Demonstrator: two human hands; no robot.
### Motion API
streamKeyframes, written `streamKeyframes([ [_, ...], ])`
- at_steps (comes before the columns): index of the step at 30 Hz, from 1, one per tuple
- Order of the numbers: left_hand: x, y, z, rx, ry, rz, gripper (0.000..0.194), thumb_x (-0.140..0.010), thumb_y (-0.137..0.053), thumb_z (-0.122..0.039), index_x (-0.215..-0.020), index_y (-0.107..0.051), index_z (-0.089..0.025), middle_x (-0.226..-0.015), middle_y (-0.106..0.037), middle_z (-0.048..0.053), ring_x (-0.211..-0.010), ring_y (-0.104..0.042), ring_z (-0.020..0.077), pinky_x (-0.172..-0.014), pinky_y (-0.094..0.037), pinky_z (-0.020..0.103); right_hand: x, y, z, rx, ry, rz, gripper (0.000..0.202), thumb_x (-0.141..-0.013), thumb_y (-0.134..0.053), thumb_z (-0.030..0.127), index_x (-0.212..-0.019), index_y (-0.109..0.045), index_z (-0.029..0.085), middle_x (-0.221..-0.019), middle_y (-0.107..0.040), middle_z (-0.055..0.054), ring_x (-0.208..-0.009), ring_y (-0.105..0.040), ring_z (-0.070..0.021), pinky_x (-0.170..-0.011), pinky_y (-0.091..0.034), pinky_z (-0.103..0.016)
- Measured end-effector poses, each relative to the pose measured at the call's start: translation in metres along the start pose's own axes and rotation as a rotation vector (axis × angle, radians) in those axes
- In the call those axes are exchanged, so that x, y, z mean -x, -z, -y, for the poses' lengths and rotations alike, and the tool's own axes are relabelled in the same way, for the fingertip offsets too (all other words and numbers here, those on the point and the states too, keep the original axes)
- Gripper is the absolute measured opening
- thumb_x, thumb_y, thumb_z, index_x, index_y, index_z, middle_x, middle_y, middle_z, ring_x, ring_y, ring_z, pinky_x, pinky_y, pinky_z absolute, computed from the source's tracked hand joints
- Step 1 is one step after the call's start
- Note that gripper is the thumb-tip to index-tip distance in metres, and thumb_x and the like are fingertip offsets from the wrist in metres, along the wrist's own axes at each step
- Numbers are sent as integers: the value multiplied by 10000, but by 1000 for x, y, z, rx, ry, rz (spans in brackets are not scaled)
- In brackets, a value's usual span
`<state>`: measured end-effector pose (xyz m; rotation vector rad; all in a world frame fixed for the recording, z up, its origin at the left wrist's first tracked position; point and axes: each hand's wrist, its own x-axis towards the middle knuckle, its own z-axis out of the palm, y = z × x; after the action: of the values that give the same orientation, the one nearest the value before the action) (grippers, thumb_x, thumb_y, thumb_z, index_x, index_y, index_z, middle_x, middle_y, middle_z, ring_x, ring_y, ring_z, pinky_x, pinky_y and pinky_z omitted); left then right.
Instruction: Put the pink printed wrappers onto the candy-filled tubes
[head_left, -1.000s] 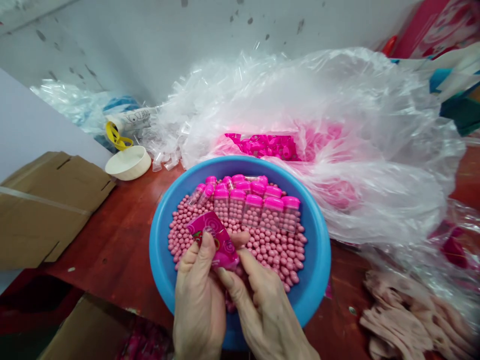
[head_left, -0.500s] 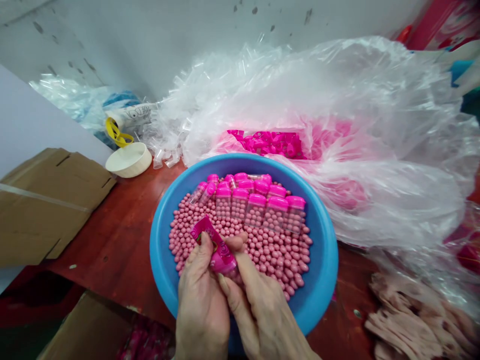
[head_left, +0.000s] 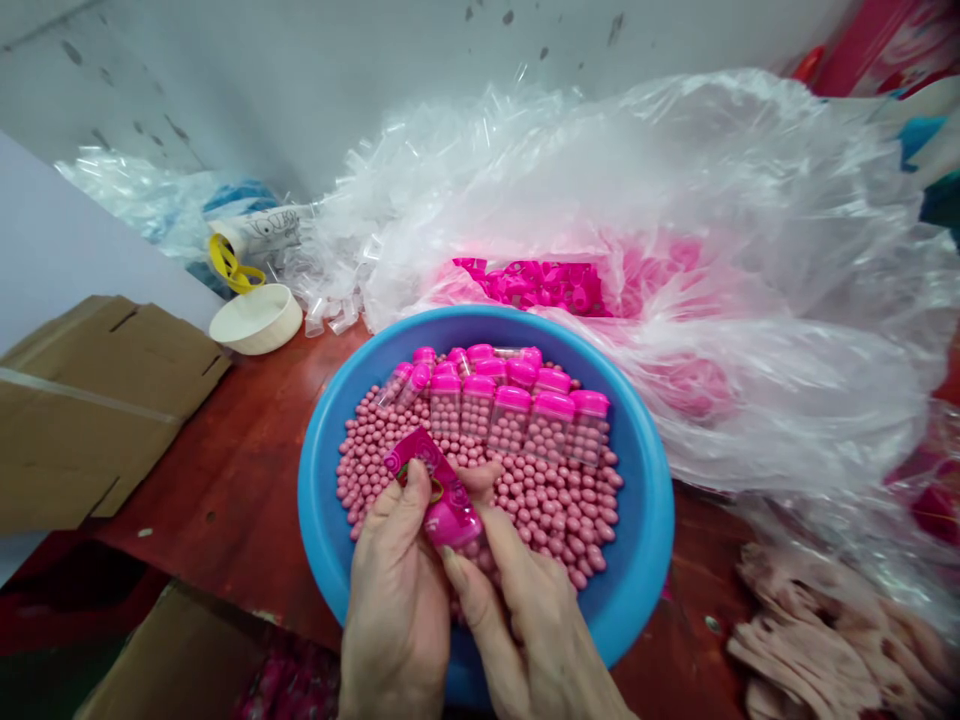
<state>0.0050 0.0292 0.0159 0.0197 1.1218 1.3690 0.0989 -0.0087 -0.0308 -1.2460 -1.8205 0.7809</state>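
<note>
My left hand (head_left: 397,590) is closed, its thumb pressing a flat pink printed wrapper (head_left: 420,452). Against the wrapper's lower end is a small candy box with a glossy pink cap (head_left: 452,522); my right hand (head_left: 536,610) is closed around its clear body, which the fingers mostly hide. Whether the cap sits inside the wrapper or beside it I cannot tell. Both hands are over the near part of a blue basin (head_left: 651,500) holding loose round pink candies (head_left: 540,500). Several filled clear boxes with pink caps (head_left: 514,400) stand or lean among the candies towards the far side.
A clear plastic bag (head_left: 787,380) with pink caps (head_left: 547,285) spreads behind the basin. Empty clear boxes (head_left: 330,312), a white round lid (head_left: 259,322) and yellow tape ring (head_left: 232,265) lie back left. Cardboard (head_left: 97,420) is left, crumpled beige cloth (head_left: 817,640) right.
Both hands have shifted very slightly to the left. The wrapper and pink cap have turned a little, so more of the cap's face shows.
</note>
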Motion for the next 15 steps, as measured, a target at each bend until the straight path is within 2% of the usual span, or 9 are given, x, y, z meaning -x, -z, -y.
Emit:
streamKeyframes([
  [4,2,1,-3,-88,30,130,241,-865,-574,-302,-910,-734,-126,-778,-760,95,-740,-701,215,-690,-565,311,13,-5,0,-98,-230,-143,468,-933,-466,417,-1377,-412,281,-1214,-657,-53,-1049,-654,-175,-902,-525,-282],
  [6,3,2,-4,-124,29,161,201,-832,-621,-265,-901,-742,-120,-763,-759,99,-711,-701,214,-680,-567,315,16,-7,2,-143,-276,-173,463,-927,-446,466,-1362,-441,308,-1182,-669,-45,-1042,-654,-179,-905,-526,-301],
  [9,3,4,-1,-96,-68,102,131,-754,-707,-236,-797,-761,-124,-701,-755,91,-672,-699,212,-675,-569,315,14,-6,3,-140,-240,-156,432,-919,-468,453,-1312,-504,280,-1134,-687,-68,-979,-674,-202,-861,-551,-324],
  [12,3,6,1,-64,-122,38,118,-710,-747,-249,-736,-769,-135,-661,-749,81,-663,-701,207,-677,-570,301,4,-1,4,-102,-102,-100,350,-927,-481,329,-1267,-512,254,-1034,-719,-68,-857,-703,-195,-752,-579,-283],
  [15,1,9,2,-46,-117,36,129,-697,-757,-254,-744,-774,-135,-643,-744,80,-668,-703,210,-696,-570,306,-6,2,9,-150,9,-56,307,-941,-402,203,-1236,-482,234,-914,-734,-46,-738,-712,-173,-671,-572,-240],
])
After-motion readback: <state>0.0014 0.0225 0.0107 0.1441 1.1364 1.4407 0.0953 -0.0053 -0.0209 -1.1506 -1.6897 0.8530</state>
